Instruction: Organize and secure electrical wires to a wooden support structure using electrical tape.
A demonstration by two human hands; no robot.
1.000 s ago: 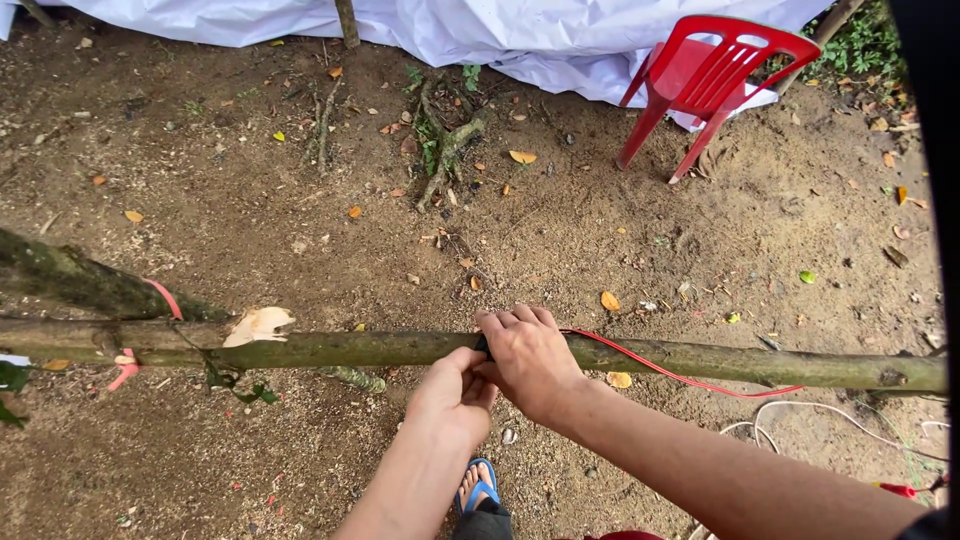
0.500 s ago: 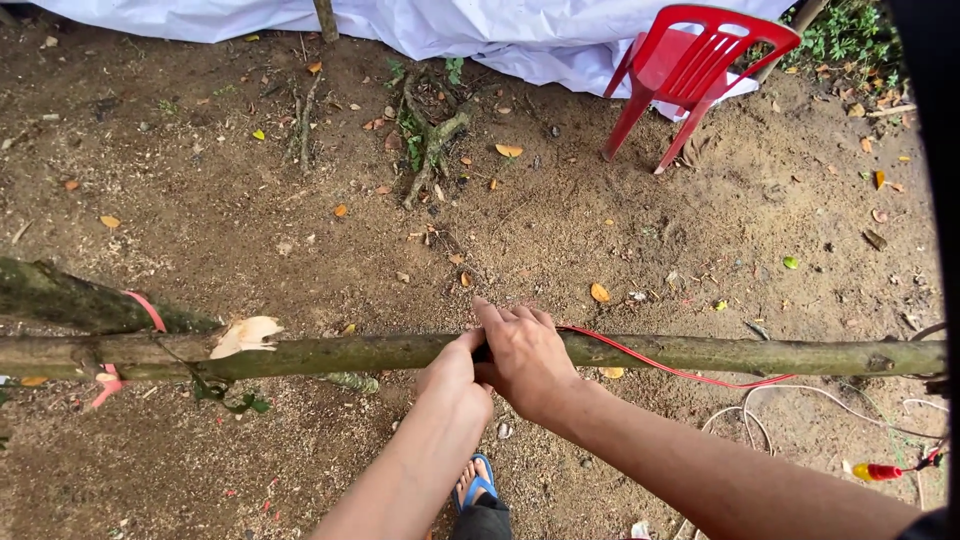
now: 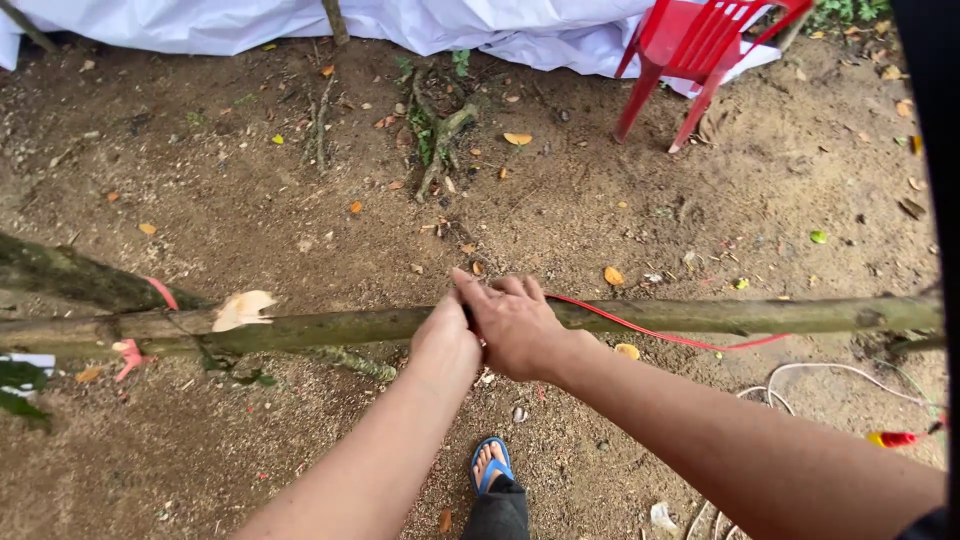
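both hands (image 3: 490, 335) grip a pole (image 3: 330, 326) lying crosswise, left to right.

Both hands meet on the pole (image 3: 330, 325); wire (image 3: 660, 334) runs right along it, chair (image 3: 700, 50) beyond it, foot (image 3: 492, 466) below it.

Both hands are gripping a mossy horizontal pole (image 3: 700, 316) over bare dirt ground (image 3: 250, 200). The left hand (image 3: 445, 345) is pressing against the right hand (image 3: 515, 325), whose fingers (image 3: 475, 290) are wrapping over the pole where a red wire (image 3: 660, 335) is running along it. A red plastic chair (image 3: 700, 40) is standing beyond.
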